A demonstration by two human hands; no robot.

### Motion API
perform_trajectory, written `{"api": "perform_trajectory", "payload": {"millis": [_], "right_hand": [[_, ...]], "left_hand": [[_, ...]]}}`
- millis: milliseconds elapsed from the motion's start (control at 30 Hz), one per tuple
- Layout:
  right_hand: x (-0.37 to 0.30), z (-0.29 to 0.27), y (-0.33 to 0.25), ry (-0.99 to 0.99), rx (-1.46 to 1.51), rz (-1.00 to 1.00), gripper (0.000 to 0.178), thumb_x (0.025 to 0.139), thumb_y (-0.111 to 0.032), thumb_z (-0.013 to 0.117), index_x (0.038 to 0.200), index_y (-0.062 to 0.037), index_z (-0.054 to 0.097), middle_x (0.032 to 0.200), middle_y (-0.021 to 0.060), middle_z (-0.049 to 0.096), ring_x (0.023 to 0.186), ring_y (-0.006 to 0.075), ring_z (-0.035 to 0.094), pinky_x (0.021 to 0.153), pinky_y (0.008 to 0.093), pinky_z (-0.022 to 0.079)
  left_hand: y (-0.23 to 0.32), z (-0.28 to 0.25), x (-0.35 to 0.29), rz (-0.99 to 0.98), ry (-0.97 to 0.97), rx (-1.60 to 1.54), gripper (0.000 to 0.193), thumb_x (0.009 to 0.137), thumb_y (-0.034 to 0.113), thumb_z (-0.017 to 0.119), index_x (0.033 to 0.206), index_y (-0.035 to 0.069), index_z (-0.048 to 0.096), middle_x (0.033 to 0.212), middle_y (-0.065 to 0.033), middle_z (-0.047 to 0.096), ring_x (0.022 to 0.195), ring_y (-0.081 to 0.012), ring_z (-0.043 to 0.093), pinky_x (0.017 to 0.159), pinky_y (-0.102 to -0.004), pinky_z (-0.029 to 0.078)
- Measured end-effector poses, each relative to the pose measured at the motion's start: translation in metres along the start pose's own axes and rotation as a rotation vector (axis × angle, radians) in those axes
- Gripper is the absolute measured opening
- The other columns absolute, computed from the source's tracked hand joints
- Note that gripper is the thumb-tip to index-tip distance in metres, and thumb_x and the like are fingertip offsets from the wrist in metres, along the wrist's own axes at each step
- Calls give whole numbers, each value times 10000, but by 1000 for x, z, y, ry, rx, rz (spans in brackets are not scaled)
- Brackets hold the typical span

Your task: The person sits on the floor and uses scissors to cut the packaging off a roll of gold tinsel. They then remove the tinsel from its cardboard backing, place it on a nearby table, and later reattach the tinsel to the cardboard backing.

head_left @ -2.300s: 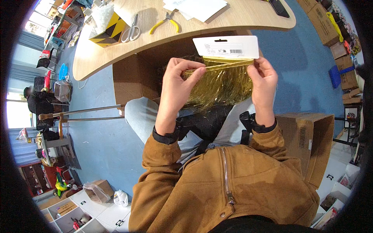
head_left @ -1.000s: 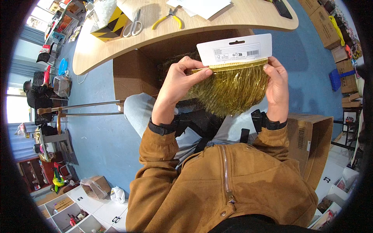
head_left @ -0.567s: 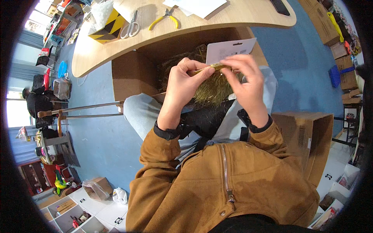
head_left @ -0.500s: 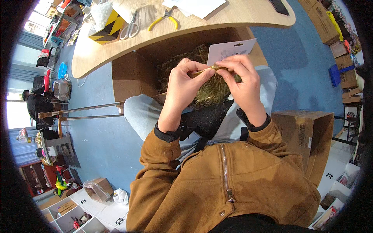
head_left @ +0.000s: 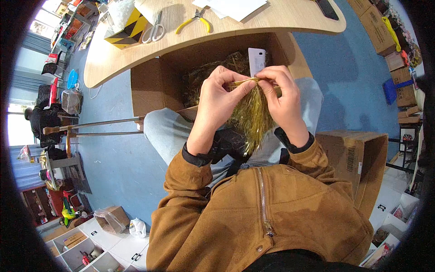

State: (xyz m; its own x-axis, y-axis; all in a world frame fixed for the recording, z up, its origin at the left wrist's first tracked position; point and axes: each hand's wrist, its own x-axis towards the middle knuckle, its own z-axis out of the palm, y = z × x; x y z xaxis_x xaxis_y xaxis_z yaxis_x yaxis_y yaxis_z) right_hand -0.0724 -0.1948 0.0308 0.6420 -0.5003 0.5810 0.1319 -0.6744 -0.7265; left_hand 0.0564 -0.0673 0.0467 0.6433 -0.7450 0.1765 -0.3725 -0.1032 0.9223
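A bundle of shiny gold tinsel fringe [head_left: 254,119] hangs from my fingers, its strands falling toward my lap. My left hand [head_left: 218,97] pinches the band at its top between thumb and fingertips. My right hand [head_left: 284,96] grips the same band just beside it, thumb and fingers pressed together. A white hang card [head_left: 257,60] with a slot in it stands up behind my fingertips; whether it is joined to the band is hidden. Below and beyond my hands is an open cardboard box [head_left: 148,88] holding more dark gold tinsel [head_left: 195,84].
Above the box, the wooden tabletop [head_left: 108,68] carries grey-handled scissors [head_left: 154,32], yellow-handled pliers [head_left: 194,21], white papers [head_left: 240,8], a striped black-and-yellow box [head_left: 130,29] and a dark phone-like object [head_left: 327,9]. Another cardboard box [head_left: 337,152] sits at my right. Metal rods [head_left: 104,126] extend on the left.
The white card has turned and now appears narrower. The tinsel strands have swung toward me and hang lower. Both hands keep their pinch at nearly the same place.
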Motion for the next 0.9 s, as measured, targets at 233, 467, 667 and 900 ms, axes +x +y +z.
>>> {"api": "perform_trajectory", "payload": {"millis": [233,467,667,900], "right_hand": [[-8,5,2,50,157,90,336,825,53,681,1118,-39,544,1157,135,556,1036,248,630,840,338,575],[-11,2,9,250,391,294,246,895,22,665,1108,-39,557,1064,38,635,900,74,622,735,233,535],[-3,-34,20,251,507,279,255,894,32,621,1137,-11,555,1040,43,630,882,70,594,791,252,512],[4,-54,28,216,425,230,260,882,31,609,1134,-9,559,1048,46,636,929,86,614,838,272,516]], "left_hand": [[15,2,-3,53,-62,-1,172,893,122,768,1025,13,789,879,-42,603,826,-138,566,704,-266,440],[14,-3,1,51,-58,-32,173,914,108,776,1075,51,801,930,-31,612,881,-123,580,750,-253,469],[0,-32,3,3,-11,87,175,873,167,814,1029,89,824,893,-29,578,844,-149,557,728,-286,465],[-6,-45,3,16,-12,112,170,905,180,788,1047,94,827,853,2,560,833,-119,513,736,-268,435]]}}
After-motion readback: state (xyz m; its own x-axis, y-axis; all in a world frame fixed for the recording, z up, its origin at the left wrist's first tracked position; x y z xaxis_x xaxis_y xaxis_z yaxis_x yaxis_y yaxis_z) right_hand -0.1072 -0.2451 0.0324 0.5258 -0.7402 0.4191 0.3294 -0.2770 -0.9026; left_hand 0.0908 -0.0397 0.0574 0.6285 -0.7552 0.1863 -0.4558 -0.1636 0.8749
